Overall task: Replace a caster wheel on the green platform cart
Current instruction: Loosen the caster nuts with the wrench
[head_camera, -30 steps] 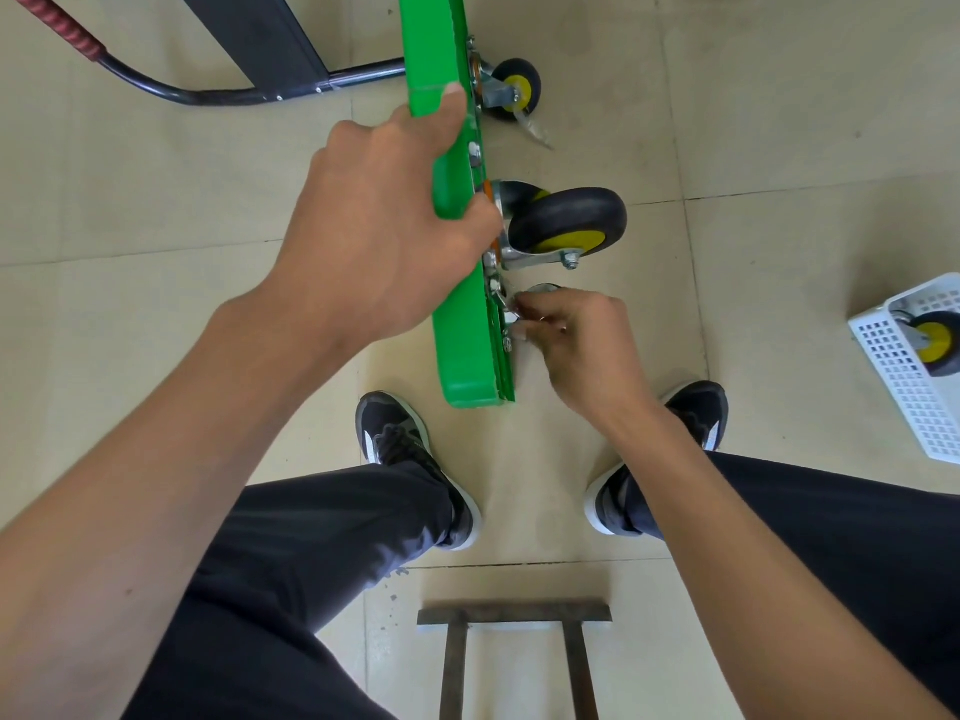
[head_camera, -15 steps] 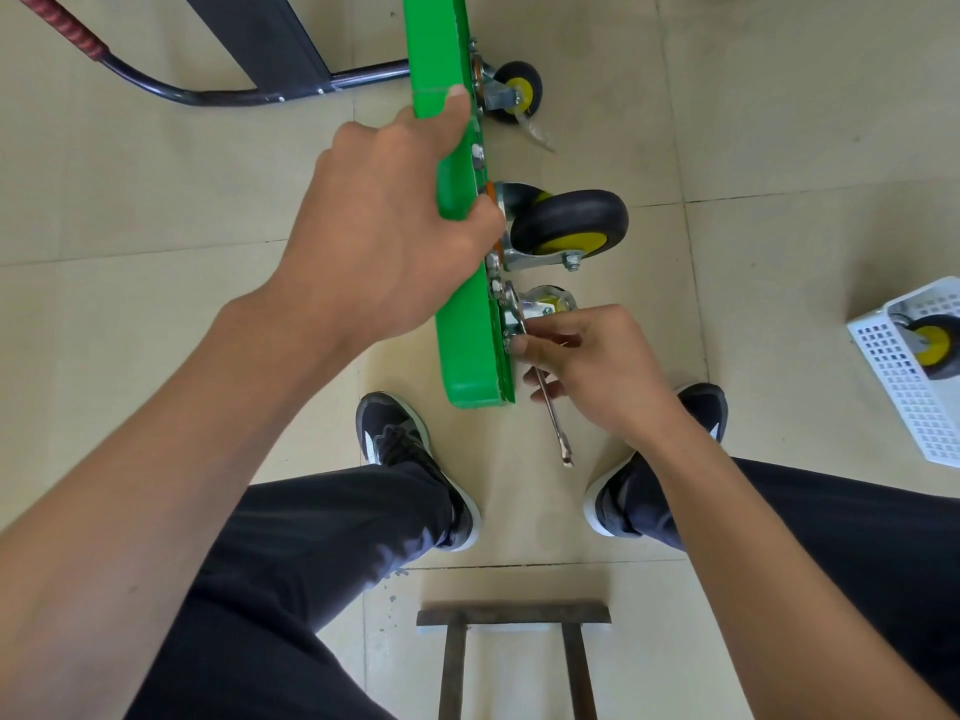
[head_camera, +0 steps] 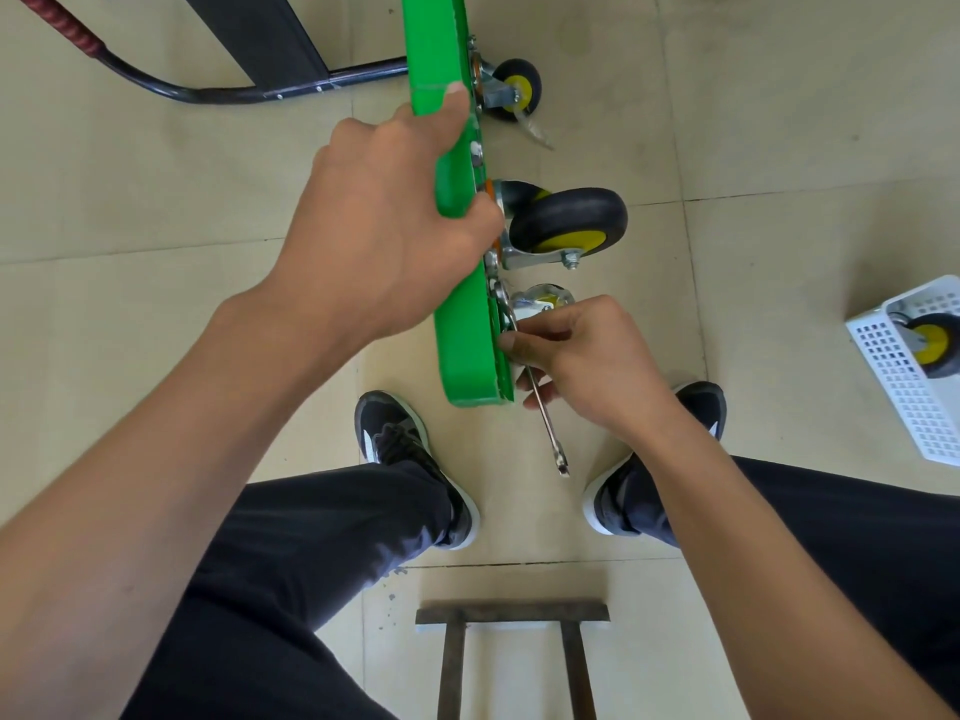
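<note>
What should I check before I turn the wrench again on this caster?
1. Green cart deck on edge, steadied by left hand: ok.
2. Right hand gripping the wrench: ok.
3. Wrench head seated on the fastener: cannot tell, fingers hide it.
4. Handle has swing room between the shoes: ok.
5. Spare caster waiting in white basket: ok.

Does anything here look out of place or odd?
Yes. The cart stands on its edge, held by the left hand. One caster lies apart in a white basket, not on the cart.
</note>
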Available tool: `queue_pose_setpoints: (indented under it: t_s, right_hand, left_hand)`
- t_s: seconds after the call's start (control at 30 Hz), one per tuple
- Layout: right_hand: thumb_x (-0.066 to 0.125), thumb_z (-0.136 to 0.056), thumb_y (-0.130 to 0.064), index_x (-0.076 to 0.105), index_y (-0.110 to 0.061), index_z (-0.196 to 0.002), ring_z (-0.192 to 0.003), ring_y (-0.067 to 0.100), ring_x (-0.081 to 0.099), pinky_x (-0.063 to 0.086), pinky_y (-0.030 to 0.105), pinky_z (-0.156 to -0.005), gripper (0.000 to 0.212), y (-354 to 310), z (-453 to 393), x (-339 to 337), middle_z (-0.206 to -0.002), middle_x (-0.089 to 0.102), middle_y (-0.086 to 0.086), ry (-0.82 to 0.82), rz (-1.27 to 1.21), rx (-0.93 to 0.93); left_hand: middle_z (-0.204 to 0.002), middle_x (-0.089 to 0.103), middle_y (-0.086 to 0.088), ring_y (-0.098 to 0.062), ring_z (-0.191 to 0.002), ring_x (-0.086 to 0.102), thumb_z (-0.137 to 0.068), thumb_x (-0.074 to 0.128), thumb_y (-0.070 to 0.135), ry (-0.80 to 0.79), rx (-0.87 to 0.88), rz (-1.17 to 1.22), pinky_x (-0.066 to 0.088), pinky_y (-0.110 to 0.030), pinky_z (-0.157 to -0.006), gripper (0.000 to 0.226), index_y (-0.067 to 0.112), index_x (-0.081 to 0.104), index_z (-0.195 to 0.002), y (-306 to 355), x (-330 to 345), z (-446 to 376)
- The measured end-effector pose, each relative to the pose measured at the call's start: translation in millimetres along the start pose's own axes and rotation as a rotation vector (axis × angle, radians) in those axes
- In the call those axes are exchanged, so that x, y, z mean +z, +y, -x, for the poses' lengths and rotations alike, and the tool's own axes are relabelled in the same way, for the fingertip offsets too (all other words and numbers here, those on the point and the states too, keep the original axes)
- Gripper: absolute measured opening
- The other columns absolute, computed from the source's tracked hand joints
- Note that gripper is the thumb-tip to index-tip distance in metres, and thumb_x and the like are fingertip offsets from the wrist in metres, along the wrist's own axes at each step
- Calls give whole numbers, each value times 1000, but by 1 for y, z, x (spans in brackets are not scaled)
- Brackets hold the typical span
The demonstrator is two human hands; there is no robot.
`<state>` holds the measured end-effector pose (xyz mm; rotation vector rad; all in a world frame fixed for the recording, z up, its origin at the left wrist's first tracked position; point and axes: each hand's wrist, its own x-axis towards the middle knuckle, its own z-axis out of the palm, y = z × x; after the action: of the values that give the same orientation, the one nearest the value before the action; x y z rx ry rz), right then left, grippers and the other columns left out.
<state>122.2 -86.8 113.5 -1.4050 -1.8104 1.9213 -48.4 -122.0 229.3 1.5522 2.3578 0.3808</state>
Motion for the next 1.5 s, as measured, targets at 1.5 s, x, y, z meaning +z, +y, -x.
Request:
queue_pose_setpoints:
  t_s: [1.5]
  right_hand:
    - [72, -87, -10, 77, -13, -99, -79, 23, 61, 50, 38, -72, 12, 28, -24, 9, -87, 71, 5, 247, 429, -377]
  left_hand:
    - [-135, 63, -11, -34, -117, 62, -87, 48, 46, 10, -2, 36, 47, -50, -103, 71, 21, 37, -153, -3, 2, -1]
